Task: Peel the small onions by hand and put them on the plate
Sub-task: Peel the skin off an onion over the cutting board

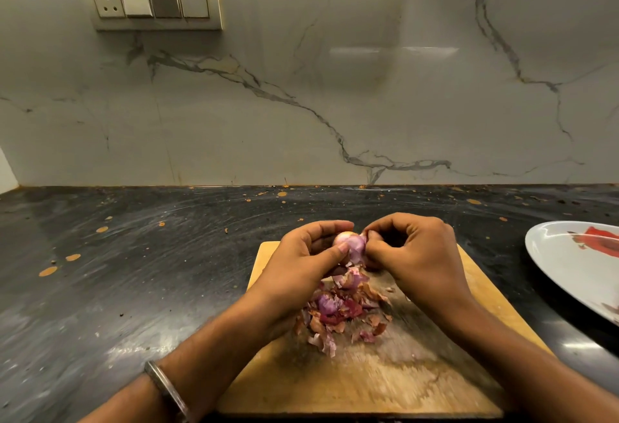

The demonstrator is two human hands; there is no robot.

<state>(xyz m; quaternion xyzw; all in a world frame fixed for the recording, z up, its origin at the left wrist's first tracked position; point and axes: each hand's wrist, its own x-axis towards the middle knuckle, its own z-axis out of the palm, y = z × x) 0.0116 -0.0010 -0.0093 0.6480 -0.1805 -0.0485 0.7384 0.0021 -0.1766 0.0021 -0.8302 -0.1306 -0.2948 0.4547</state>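
Note:
A small pale purple onion is held above the wooden cutting board. My left hand grips it between thumb and fingers. My right hand pinches the onion's skin at its right side. Beneath the hands lies a heap of purple and brown onion skins with one small onion among them. The white plate with a red pattern sits at the right edge, partly out of view.
The board lies on a dark stone counter with orange specks. A marble wall with a switch panel rises behind it.

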